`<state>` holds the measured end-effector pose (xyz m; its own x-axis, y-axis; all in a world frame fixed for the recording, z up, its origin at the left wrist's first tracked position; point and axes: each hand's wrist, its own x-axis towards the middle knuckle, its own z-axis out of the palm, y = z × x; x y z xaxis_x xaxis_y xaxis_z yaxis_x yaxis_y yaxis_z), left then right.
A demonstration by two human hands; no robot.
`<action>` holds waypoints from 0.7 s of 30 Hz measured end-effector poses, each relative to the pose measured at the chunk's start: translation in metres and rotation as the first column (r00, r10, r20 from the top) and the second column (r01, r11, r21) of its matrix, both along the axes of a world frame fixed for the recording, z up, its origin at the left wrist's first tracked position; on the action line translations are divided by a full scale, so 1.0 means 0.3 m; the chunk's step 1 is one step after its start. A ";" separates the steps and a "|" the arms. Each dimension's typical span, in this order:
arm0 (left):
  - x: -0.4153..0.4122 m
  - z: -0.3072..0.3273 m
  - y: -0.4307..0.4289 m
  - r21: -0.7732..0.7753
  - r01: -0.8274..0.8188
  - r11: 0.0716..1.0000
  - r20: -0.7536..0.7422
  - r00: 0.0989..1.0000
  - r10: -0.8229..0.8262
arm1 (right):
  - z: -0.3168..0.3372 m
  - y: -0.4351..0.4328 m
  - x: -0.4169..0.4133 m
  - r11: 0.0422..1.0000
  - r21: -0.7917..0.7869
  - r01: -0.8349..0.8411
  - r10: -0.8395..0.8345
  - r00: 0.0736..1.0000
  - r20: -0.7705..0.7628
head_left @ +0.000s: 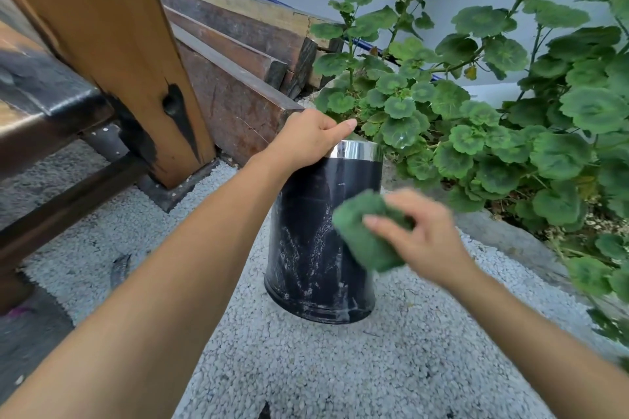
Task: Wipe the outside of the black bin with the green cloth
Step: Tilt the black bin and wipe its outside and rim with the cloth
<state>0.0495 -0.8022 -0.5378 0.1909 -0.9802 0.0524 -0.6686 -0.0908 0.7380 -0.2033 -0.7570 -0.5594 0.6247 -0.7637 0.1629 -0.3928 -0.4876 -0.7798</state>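
The black bin (323, 235) stands upright on the pale gravel floor (306, 367), just beside the leafy plant (476, 112) and near the stacked timber (238, 54). White streaks and smears cover much of its near side, so by my judgement the wiping has a good way to go.

The main risk is the bin tipping or skating on loose gravel if the cloth is pushed hard sideways; only the hold at the rim resists that. A bunched cloth could also smear the marks about instead of lifting them, and a wide sweep to the right might drag it through the leaves.

The left hand (306, 139) is curled closed over the chrome rim (357, 150), steadying the bin. The right hand (422, 235) pinches the green cloth (364, 231) tightly between thumb and fingers, the cloth crumpled into a wad. The hand is blurred, so the cloth seems to touch the upper right wall, though I cannot be sure.
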 end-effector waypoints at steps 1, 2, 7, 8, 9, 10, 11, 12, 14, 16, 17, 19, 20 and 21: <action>-0.002 -0.001 0.003 0.002 0.009 1.000 0.009 1.000 -0.009 | 0.048 -0.040 0.030 0.996 -0.084 0.033 -0.031 0.999 0.032; -0.004 -0.001 0.004 -0.001 0.014 1.000 0.018 1.000 -0.014 | 0.090 -0.078 0.061 0.986 -0.151 0.069 -0.060 0.996 0.063; 0.006 -0.014 0.002 -0.026 0.054 0.998 0.054 0.997 -0.053 | 0.170 -0.162 0.163 0.928 -0.357 0.104 -0.118 0.993 -0.016; 0.010 -0.013 0.001 -0.025 0.055 0.998 0.057 0.997 -0.054 | 0.166 -0.156 0.170 0.921 -0.386 0.060 -0.097 0.992 -0.077; 0.013 -0.011 0.000 -0.023 0.053 0.998 0.056 0.997 -0.052 | 0.156 -0.143 0.174 0.915 -0.404 0.010 -0.066 0.990 -0.127; 0.015 -0.009 -0.001 -0.015 0.050 0.999 0.052 0.997 -0.049 | 0.141 -0.123 0.172 0.913 -0.405 -0.043 -0.029 0.985 -0.172; 0.016 -0.009 -0.003 -0.007 0.050 0.999 0.048 0.998 -0.049 | 0.119 -0.096 0.164 0.913 -0.397 -0.099 0.012 0.976 -0.216; 0.015 -0.009 -0.006 -0.001 0.051 0.999 0.048 0.998 -0.051 | 0.092 -0.061 0.154 0.912 -0.379 -0.159 0.061 0.964 -0.258; 0.011 -0.009 -0.008 0.000 0.058 0.998 0.054 0.997 -0.058 | 0.019 0.016 0.116 0.922 -0.293 -0.253 0.156 0.935 -0.318; 0.008 -0.009 -0.009 -0.002 0.062 0.998 0.047 0.997 -0.062 | -0.061 0.095 0.063 0.933 -0.192 -0.303 0.217 0.902 -0.373; 0.006 -0.009 -0.010 -0.002 0.063 0.998 0.043 0.997 -0.063 | -0.098 0.129 0.035 0.932 -0.168 -0.322 0.237 0.890 -0.391; 0.006 -0.011 -0.008 -0.006 0.063 0.998 0.042 0.997 -0.063 | -0.160 0.181 -0.010 0.923 -0.152 -0.354 0.270 0.876 -0.401; 0.005 -0.010 -0.006 -0.010 0.065 0.998 0.047 0.997 -0.065 | -0.175 0.197 -0.023 0.924 -0.142 -0.355 0.276 0.877 -0.393; 0.004 -0.010 -0.004 -0.013 0.068 0.998 0.050 0.996 -0.067 | -0.183 0.204 -0.033 0.931 -0.123 -0.343 0.275 0.884 -0.378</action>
<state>0.0507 -0.8034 -0.5409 0.1208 -0.9898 0.0750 -0.7089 -0.0332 0.7045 -0.2134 -0.6958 -0.6143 0.8657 -0.5006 0.0072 -0.4283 -0.7480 -0.5071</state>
